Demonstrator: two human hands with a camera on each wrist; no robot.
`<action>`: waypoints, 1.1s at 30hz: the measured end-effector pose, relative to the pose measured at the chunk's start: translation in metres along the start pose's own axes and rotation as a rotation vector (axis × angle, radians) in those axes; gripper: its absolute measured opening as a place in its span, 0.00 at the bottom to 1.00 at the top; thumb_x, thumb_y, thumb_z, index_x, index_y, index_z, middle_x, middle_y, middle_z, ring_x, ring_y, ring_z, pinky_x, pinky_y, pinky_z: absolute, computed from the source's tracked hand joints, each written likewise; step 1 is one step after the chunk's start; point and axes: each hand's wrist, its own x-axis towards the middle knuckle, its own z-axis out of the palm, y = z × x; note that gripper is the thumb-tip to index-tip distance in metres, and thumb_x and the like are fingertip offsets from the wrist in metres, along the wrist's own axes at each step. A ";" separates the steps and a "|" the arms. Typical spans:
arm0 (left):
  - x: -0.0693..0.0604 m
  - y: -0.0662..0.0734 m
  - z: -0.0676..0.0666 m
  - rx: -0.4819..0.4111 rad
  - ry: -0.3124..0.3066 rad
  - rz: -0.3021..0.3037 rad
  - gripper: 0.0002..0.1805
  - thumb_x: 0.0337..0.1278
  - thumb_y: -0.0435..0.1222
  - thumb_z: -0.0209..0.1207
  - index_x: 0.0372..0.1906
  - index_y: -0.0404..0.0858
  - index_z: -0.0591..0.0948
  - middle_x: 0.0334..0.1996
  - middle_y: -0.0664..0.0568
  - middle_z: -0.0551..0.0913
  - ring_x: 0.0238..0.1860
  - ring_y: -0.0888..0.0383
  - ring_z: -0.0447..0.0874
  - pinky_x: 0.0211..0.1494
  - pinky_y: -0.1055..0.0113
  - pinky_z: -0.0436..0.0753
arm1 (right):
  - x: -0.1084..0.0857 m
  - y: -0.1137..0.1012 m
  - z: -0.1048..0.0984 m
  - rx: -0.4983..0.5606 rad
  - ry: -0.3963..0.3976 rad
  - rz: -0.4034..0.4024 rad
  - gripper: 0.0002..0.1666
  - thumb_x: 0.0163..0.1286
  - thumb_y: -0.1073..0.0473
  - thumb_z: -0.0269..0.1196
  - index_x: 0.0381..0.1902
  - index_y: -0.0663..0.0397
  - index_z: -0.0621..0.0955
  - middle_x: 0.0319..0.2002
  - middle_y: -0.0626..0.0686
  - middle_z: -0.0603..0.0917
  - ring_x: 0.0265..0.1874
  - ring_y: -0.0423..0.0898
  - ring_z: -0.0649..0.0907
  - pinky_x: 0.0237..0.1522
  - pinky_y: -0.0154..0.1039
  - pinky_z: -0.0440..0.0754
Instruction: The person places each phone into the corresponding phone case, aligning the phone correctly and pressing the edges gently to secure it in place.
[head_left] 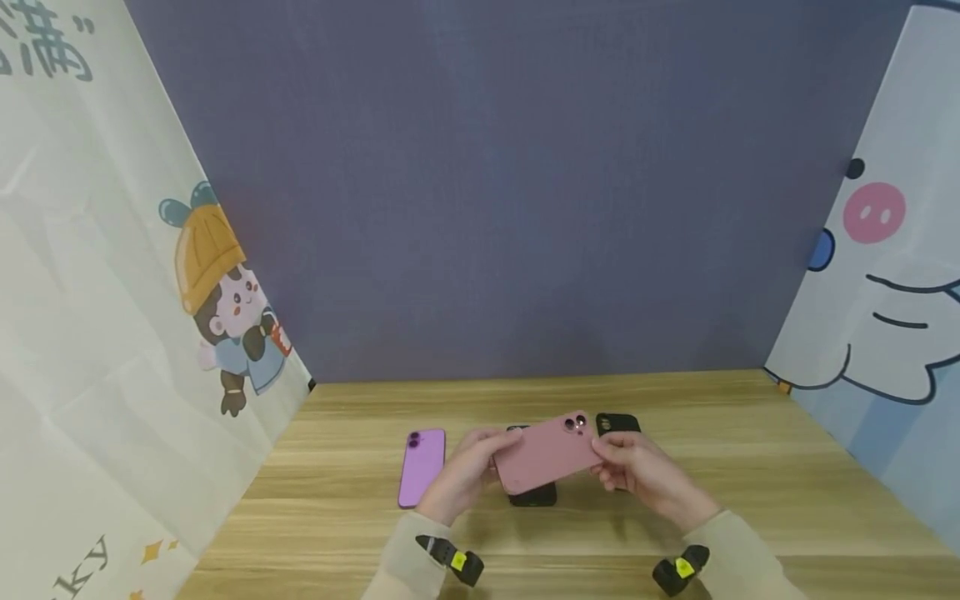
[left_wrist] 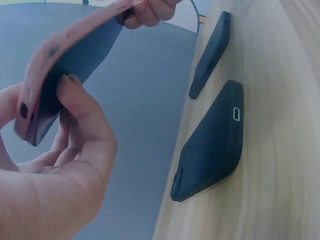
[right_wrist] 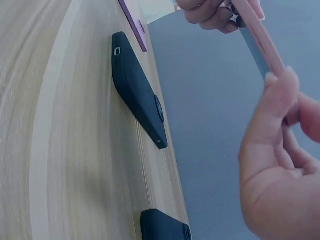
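A flat, dark grey-blue backdrop rises at 12 o'clock beyond a wood-grain table, with printed white panels at 10 and 2 o'clock. Above the tabletop, lifted off it, is the pink phone, its back and lenses towards the head camera and its dark side facing away. Its long axis runs from between 8 and 9 o'clock up to between 2 and 3, so it slants, with the lens end the higher one in the head view.

Both hands grip it, one at each end, so neither is nearer. The left hand holds the lower end, thumb over the back; the right hand pinches the lens end, its thumb just beside the lenses. The grips thus face each other along the long axis.

Underneath, at 6 o'clock and partly covered, lies a black phone, apart from the pink one. A second black phone lies at 3 o'clock, half hidden behind the right hand. At 9 o'clock, just beyond the left hand, is a purple phone.
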 end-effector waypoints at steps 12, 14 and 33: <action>0.000 -0.004 -0.005 -0.053 -0.018 0.070 0.11 0.64 0.32 0.64 0.45 0.29 0.79 0.34 0.49 0.82 0.33 0.59 0.80 0.40 0.68 0.83 | 0.000 0.002 0.006 0.090 0.181 -0.015 0.11 0.80 0.56 0.56 0.38 0.54 0.80 0.30 0.50 0.84 0.27 0.38 0.81 0.33 0.31 0.83; 0.000 -0.005 -0.005 -0.045 0.006 0.092 0.12 0.64 0.33 0.65 0.45 0.28 0.79 0.34 0.48 0.82 0.33 0.58 0.81 0.40 0.68 0.84 | 0.000 0.002 0.007 0.102 0.182 -0.019 0.11 0.80 0.56 0.57 0.38 0.54 0.81 0.31 0.50 0.85 0.27 0.38 0.82 0.33 0.31 0.83; -0.001 -0.005 -0.010 0.005 0.077 0.132 0.10 0.66 0.34 0.64 0.40 0.30 0.80 0.32 0.51 0.81 0.30 0.59 0.79 0.37 0.68 0.82 | 0.002 -0.006 0.007 -0.053 0.184 0.010 0.17 0.78 0.52 0.59 0.47 0.64 0.80 0.33 0.54 0.84 0.30 0.45 0.85 0.40 0.40 0.87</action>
